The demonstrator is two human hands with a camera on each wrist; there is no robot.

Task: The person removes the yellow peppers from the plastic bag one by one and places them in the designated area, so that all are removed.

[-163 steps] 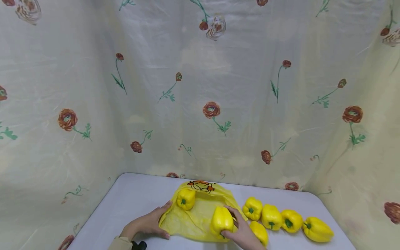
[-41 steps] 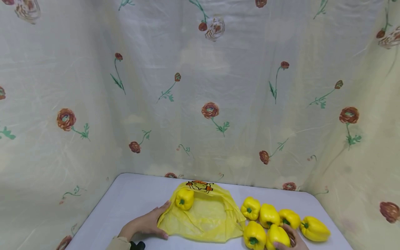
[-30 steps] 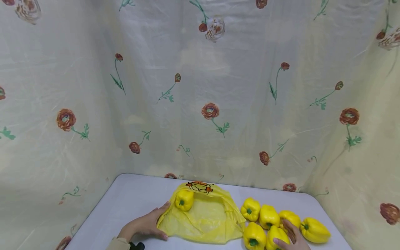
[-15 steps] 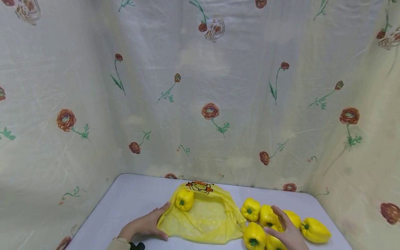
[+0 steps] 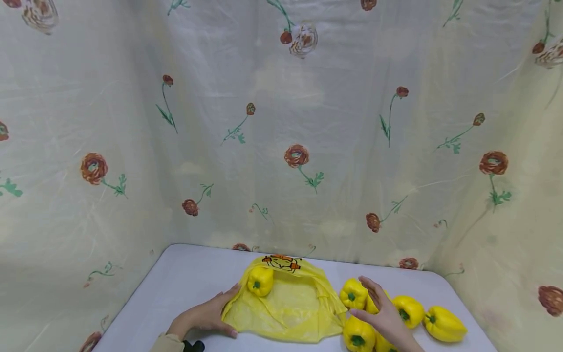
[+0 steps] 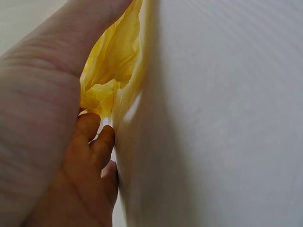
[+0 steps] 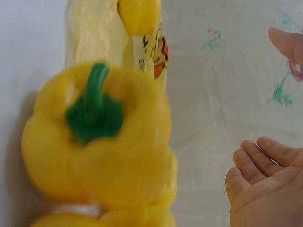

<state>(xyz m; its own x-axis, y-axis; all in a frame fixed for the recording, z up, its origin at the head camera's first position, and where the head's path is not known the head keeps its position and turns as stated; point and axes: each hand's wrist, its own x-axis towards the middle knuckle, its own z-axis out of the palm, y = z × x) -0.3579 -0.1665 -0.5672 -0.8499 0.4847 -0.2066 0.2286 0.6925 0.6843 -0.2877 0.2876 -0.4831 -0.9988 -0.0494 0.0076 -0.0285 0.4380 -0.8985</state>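
A yellow plastic bag (image 5: 286, 318) lies with its mouth toward me, an orange and black print on its upper flap. One yellow bell pepper (image 5: 260, 282) sits inside at the left. My left hand (image 5: 204, 313) rests at the bag's left edge, thumb and fingers spread apart; the left wrist view shows its fingers beside the crumpled yellow plastic (image 6: 113, 56). To the right of the bag, my right hand (image 5: 384, 315) hovers over grouped bell peppers with thumb and fingers apart, holding nothing. A front bell pepper (image 5: 358, 335) appears large, green stem up, in the right wrist view.
Several bell peppers form a back row on the white table (image 5: 184, 274), from the pepper (image 5: 353, 293) nearest the bag to one lying on its side (image 5: 444, 324). Another pepper (image 5: 383, 346) is partly under my right hand. A flowered curtain (image 5: 281, 195) stands around the table.
The pepper my right hand held over the bag earlier now stands in the front row with the others. That hand has let go, lifted and shifted left. My left hand has stayed put.
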